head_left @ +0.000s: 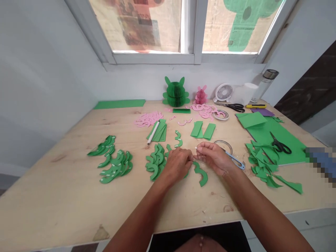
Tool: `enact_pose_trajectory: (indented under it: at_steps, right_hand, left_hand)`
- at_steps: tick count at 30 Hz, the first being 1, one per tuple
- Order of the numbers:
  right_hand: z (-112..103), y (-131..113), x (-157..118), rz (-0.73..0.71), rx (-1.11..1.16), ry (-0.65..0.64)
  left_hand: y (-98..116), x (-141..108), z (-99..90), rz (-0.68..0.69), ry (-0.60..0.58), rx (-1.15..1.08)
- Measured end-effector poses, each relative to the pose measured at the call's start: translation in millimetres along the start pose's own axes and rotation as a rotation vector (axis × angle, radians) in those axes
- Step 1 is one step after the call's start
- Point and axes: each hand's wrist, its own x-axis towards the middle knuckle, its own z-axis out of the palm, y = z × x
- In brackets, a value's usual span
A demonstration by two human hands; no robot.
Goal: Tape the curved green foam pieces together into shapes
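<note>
My left hand is closed, fingertips pressed together low over the table; what they grip, if anything, is hidden. Opposite it, my right hand pinches a tiny white strip, apparently tape, between thumb and finger. Just below the fingertips lies a wavy green paper cutout. Another cutout with white strips rests beyond my left hand. To that hand's left is a pile of similar green cutouts. Beside my right wrist are a light blue cutter and a roll of tape.
More strip-marked green cutouts lie left. Green scraps, black scissors and a green sheet are right. Behind are pink cutouts, a white pen, green rectangles, a green honeycomb paper figure and a small fan.
</note>
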Motion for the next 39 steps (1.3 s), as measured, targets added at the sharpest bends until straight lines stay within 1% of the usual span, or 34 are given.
enact_pose_trajectory:
  at_steps: [5, 12, 15, 21, 27, 34, 39]
  right_hand:
    - [1.2, -1.5, -2.2, -0.001, -0.024, -0.067]
    - [2.3, -2.7, -3.7, 0.007, -0.069, -0.071]
    - [2.2, -2.6, -4.0, 0.005, -0.088, -0.080]
    - [4.7, -3.8, -5.8, -0.012, -0.111, -0.084]
    - [6.5, -5.0, -7.6, -0.001, -0.134, -0.106]
    - [9.1, -5.4, -8.5, -0.012, -0.157, -0.121]
    - [8.8, -4.9, -8.7, -0.024, -0.132, -0.140]
  left_hand:
    - [-0.7, -0.3, 0.4, -0.005, 0.033, -0.056]
    - [-3.8, 1.2, 0.3, 0.001, 0.061, -0.160]
    - [-5.0, 2.2, -0.4, -0.024, 0.076, -0.249]
    - [-7.7, 2.4, 0.8, -0.062, 0.161, -0.426]
    - [-8.8, 4.7, 3.4, -0.088, 0.176, -0.664]
    - [-2.6, 7.1, 2.7, -0.128, 0.205, -0.929]
    - [-1.0, 7.9, 5.6, -0.142, 0.207, -1.055]
